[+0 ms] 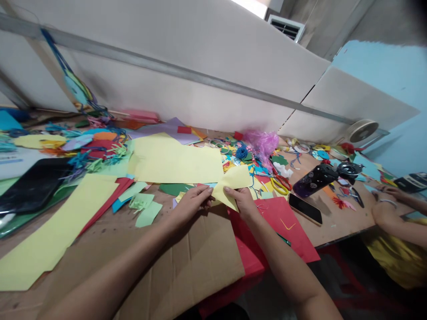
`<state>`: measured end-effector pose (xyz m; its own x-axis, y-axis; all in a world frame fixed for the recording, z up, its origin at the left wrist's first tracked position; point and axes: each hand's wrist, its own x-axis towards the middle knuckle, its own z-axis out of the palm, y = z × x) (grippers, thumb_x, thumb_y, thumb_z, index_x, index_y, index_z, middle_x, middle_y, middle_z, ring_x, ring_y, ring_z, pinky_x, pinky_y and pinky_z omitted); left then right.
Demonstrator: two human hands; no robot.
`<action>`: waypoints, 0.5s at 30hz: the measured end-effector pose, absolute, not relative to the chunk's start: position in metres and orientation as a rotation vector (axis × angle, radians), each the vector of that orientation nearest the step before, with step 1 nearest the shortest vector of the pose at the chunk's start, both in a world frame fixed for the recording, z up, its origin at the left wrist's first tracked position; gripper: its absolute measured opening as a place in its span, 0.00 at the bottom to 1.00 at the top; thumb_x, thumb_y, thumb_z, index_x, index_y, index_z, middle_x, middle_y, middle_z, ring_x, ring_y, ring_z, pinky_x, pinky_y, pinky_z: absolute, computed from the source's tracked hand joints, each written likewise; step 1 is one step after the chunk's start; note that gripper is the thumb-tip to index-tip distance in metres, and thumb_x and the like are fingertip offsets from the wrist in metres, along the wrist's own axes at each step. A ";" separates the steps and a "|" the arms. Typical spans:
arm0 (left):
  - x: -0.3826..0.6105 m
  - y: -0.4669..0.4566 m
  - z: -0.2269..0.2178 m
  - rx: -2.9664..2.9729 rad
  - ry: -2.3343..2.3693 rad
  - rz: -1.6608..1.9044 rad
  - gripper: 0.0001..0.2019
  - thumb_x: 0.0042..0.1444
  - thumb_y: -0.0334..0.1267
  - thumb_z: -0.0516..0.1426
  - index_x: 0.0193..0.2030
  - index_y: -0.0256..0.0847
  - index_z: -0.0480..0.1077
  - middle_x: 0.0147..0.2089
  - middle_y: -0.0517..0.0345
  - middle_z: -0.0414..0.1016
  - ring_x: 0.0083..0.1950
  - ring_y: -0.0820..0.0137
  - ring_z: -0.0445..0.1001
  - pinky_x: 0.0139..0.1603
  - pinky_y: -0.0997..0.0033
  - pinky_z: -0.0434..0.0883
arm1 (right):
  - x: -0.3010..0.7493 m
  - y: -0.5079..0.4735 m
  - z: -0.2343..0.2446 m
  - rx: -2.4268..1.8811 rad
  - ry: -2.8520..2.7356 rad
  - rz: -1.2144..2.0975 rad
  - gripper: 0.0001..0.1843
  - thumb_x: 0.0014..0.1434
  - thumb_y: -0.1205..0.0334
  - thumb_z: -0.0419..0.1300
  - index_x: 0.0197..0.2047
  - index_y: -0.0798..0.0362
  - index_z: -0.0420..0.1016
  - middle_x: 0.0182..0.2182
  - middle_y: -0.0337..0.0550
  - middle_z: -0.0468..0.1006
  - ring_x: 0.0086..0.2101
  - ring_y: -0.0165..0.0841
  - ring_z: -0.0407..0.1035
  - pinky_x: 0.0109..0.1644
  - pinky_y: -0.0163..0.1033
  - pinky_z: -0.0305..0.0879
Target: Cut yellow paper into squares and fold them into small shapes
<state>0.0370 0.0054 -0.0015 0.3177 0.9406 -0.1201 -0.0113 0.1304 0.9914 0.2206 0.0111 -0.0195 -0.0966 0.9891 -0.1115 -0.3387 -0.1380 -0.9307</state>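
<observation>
The left forearm comes in from 7 o'clock and the right forearm from 5 o'clock; both are reaching to the middle of view. The left hand and right hand are palm down, near each other; their fingertips point inward, at 2 and 10 o'clock.

Two hands, one pair of scissors

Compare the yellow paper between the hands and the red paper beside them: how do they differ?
The yellow paper is pale and smaller; the red paper is deep and larger. The left hand and right hand hold the yellow paper; the red paper lies flat. Both are coloured paper.
</observation>
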 end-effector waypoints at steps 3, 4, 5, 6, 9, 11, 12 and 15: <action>0.035 0.007 0.000 1.190 1.004 0.885 0.23 0.54 0.60 0.58 0.34 0.38 0.72 0.27 0.58 0.71 0.29 0.70 0.67 0.32 0.71 0.63 | 0.220 0.011 -0.019 -0.986 -0.930 1.487 0.18 0.47 0.54 0.75 0.40 0.54 0.82 0.34 0.48 0.85 0.32 0.40 0.79 0.38 0.44 0.77; 0.034 0.007 0.001 1.198 0.999 0.880 0.23 0.54 0.60 0.58 0.34 0.38 0.72 0.27 0.58 0.71 0.29 0.70 0.67 0.32 0.71 0.63 | 0.220 0.011 -0.019 -0.982 -0.930 1.485 0.18 0.47 0.55 0.75 0.40 0.53 0.83 0.34 0.47 0.85 0.33 0.40 0.79 0.39 0.44 0.77; 0.034 0.008 0.001 1.213 0.993 0.877 0.23 0.55 0.60 0.58 0.34 0.38 0.72 0.27 0.58 0.71 0.29 0.70 0.67 0.32 0.71 0.62 | 0.220 0.010 -0.019 -0.976 -0.929 1.483 0.18 0.47 0.55 0.75 0.40 0.53 0.83 0.34 0.47 0.85 0.33 0.40 0.79 0.39 0.44 0.77; 0.033 0.008 0.002 1.233 0.985 0.876 0.23 0.55 0.60 0.58 0.34 0.38 0.72 0.27 0.58 0.71 0.29 0.71 0.66 0.32 0.71 0.62 | 0.220 0.010 -0.019 -0.973 -0.929 1.483 0.18 0.47 0.55 0.75 0.40 0.53 0.83 0.35 0.47 0.85 0.33 0.39 0.79 0.39 0.44 0.77; 0.032 0.007 0.002 1.289 0.963 0.872 0.21 0.56 0.58 0.58 0.32 0.39 0.71 0.27 0.58 0.70 0.29 0.71 0.66 0.31 0.71 0.61 | 0.220 0.010 -0.019 -0.983 -0.918 1.483 0.17 0.47 0.55 0.75 0.39 0.54 0.83 0.34 0.48 0.85 0.32 0.39 0.79 0.39 0.43 0.76; 0.032 0.007 0.002 1.307 0.966 0.872 0.20 0.56 0.57 0.58 0.32 0.39 0.71 0.27 0.58 0.70 0.29 0.71 0.66 0.31 0.71 0.61 | 0.220 0.009 -0.018 -0.987 -0.896 1.482 0.17 0.46 0.55 0.76 0.38 0.55 0.83 0.35 0.48 0.86 0.32 0.39 0.79 0.39 0.43 0.76; 0.031 0.007 0.002 1.314 0.973 0.872 0.20 0.57 0.57 0.58 0.32 0.39 0.72 0.27 0.58 0.70 0.29 0.71 0.66 0.30 0.71 0.60 | 0.219 0.009 -0.017 -0.980 -0.882 1.482 0.18 0.45 0.56 0.76 0.38 0.55 0.83 0.35 0.48 0.86 0.33 0.39 0.79 0.41 0.43 0.76; 0.031 0.008 0.000 1.356 0.997 0.872 0.19 0.58 0.56 0.57 0.33 0.39 0.72 0.27 0.58 0.70 0.29 0.70 0.65 0.29 0.71 0.60 | 0.217 0.008 -0.013 -0.948 -0.849 1.481 0.18 0.43 0.57 0.77 0.38 0.54 0.83 0.37 0.47 0.86 0.35 0.40 0.79 0.45 0.45 0.76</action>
